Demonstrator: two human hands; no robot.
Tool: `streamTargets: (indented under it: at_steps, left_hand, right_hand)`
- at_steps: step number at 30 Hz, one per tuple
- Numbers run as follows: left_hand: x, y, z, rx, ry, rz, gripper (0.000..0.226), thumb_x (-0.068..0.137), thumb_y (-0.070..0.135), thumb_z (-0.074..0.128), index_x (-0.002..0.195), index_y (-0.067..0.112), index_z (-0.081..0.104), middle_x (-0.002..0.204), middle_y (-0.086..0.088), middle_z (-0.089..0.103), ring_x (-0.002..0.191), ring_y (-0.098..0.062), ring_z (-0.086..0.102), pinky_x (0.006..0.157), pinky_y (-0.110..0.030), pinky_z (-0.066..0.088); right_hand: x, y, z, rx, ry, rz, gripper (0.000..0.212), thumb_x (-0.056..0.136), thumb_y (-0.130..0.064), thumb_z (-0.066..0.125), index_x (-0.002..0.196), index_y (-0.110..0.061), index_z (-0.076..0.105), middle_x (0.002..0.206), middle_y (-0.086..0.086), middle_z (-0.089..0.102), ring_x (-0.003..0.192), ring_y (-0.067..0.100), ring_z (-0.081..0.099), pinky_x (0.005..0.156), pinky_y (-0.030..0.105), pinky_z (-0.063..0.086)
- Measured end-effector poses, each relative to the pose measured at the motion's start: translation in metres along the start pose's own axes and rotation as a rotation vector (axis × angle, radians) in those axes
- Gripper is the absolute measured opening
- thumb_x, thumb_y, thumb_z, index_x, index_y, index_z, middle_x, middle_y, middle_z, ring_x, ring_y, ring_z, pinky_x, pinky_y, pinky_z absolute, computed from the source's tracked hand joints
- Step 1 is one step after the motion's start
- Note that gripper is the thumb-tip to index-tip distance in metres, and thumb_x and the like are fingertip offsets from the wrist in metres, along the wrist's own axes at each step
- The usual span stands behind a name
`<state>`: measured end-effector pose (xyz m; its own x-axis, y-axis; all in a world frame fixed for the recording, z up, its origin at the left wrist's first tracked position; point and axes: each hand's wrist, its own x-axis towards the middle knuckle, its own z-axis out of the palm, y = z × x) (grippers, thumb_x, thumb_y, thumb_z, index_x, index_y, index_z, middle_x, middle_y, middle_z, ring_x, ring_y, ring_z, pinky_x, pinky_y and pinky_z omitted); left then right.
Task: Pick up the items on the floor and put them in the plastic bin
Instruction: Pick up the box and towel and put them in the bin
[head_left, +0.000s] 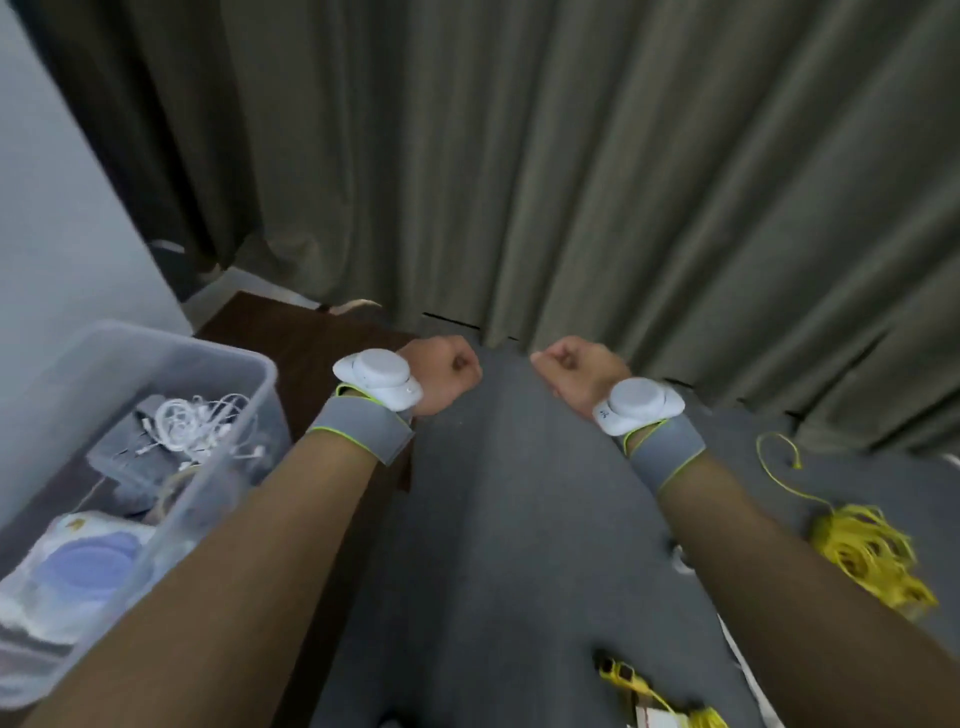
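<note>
— Plastic bin (244, 374): where is it?
— Low at the left, on a dark bench (311, 338), with white cables (195, 423) inside.
— And the hands?
— Both arms stretch forward over the grey floor (493, 519). Left hand (441, 374) and right hand (576, 371) are curled into fists, each grip holding nothing.
— Anything on the floor?
— A yellow cord bundle (867, 556) lies to the right.

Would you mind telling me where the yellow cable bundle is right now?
In the head view, the yellow cable bundle lies on the grey floor at the right, beside the right forearm, near the curtain.
</note>
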<state>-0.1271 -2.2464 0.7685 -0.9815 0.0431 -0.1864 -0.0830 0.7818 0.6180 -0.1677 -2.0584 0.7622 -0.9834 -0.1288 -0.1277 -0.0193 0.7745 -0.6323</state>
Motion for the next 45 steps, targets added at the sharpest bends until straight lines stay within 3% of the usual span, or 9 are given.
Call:
streamTargets:
  at_steps: [11,16,20,24,28,30,34,40,45]
  left_hand:
    - [-0.035,0.139,0.203,0.101,-0.315,0.149,0.028,0.089,0.041,0.057,0.104,0.018,0.062,0.101,-0.007,0.067,0.099,-0.029,0.065,0.074,-0.028,0.043]
    - [-0.102,0.221,0.322,0.317,-0.576,0.276,0.031,0.090,0.046,0.053,0.105,0.020,0.061,0.083,0.003,0.056,0.084,-0.022,0.057,0.069,-0.023,0.036]
    - [-0.137,0.285,0.392,0.383,-0.628,0.397,0.035,0.091,0.044,0.053,0.106,0.014,0.063,0.068,0.008,0.050,0.063,-0.015,0.049,0.052,-0.019,0.034]
    - [-0.151,0.338,0.451,0.455,-0.684,0.466,0.036,0.091,0.045,0.052,0.109,0.016,0.063,0.085,-0.002,0.057,0.065,-0.020,0.049,0.067,-0.023,0.038]
    - [-0.142,0.360,0.504,0.469,-0.766,0.477,0.036,0.092,0.043,0.052,0.110,0.013,0.060,0.095,-0.005,0.063,0.071,-0.021,0.057,0.065,-0.026,0.041]
    - [-0.129,0.365,0.538,0.513,-0.863,0.455,0.029,0.093,0.041,0.051,0.101,0.015,0.060,0.093,-0.006,0.061,0.082,-0.025,0.058,0.059,-0.027,0.038]
    - [-0.101,0.360,0.598,0.317,-1.046,0.213,0.023,0.097,0.032,0.046,0.083,0.014,0.050,0.078,-0.005,0.055,0.067,-0.022,0.053,0.048,-0.022,0.040]
    - [-0.040,0.320,0.687,0.314,-1.108,-0.124,0.017,0.099,0.026,0.042,0.092,0.011,0.046,0.069,-0.003,0.044,0.052,-0.016,0.040,0.035,-0.014,0.033]
    - [-0.019,0.281,0.753,0.379,-1.071,-0.286,0.029,0.099,0.019,0.041,0.070,0.015,0.043,0.066,-0.003,0.046,0.053,-0.016,0.040,0.052,-0.021,0.031]
  right_hand:
    - [-0.171,0.246,-0.104,0.114,0.303,0.509,0.025,0.081,-0.049,0.051,0.065,-0.030,0.050,0.082,0.002,0.070,0.087,0.026,0.068,0.087,0.035,0.053]
    - [-0.292,0.365,-0.141,0.213,0.390,0.745,0.044,0.055,-0.069,0.039,0.067,-0.029,0.054,0.080,0.002,0.071,0.078,0.027,0.066,0.090,0.041,0.053]
    - [-0.387,0.441,-0.166,0.245,0.468,0.889,0.038,0.066,-0.058,0.043,0.066,-0.022,0.055,0.078,0.004,0.063,0.071,0.024,0.055,0.088,0.043,0.052]
    - [-0.454,0.500,-0.181,0.289,0.504,1.022,0.026,0.085,-0.043,0.050,0.072,-0.021,0.055,0.082,0.007,0.062,0.075,0.024,0.053,0.088,0.040,0.051]
    - [-0.473,0.548,-0.177,0.310,0.506,1.134,0.033,0.075,-0.052,0.046,0.062,-0.022,0.051,0.079,0.005,0.063,0.074,0.024,0.055,0.092,0.042,0.052]
    - [-0.471,0.577,-0.172,0.317,0.455,1.197,0.033,0.073,-0.053,0.045,0.067,-0.023,0.053,0.080,0.004,0.063,0.074,0.024,0.056,0.093,0.042,0.052]
    - [-0.460,0.619,-0.167,0.320,0.393,1.281,0.042,0.079,-0.053,0.048,0.103,-0.021,0.061,0.095,0.005,0.066,0.092,0.027,0.064,0.095,0.038,0.049]
    - [-0.425,0.695,-0.150,0.349,0.251,1.374,0.044,0.069,-0.060,0.044,0.098,-0.028,0.057,0.102,0.007,0.071,0.099,0.031,0.067,0.096,0.044,0.049]
    - [-0.414,0.758,-0.107,0.413,0.169,1.437,0.034,0.073,-0.056,0.047,0.094,-0.029,0.052,0.098,0.004,0.070,0.095,0.030,0.067,0.093,0.047,0.052]
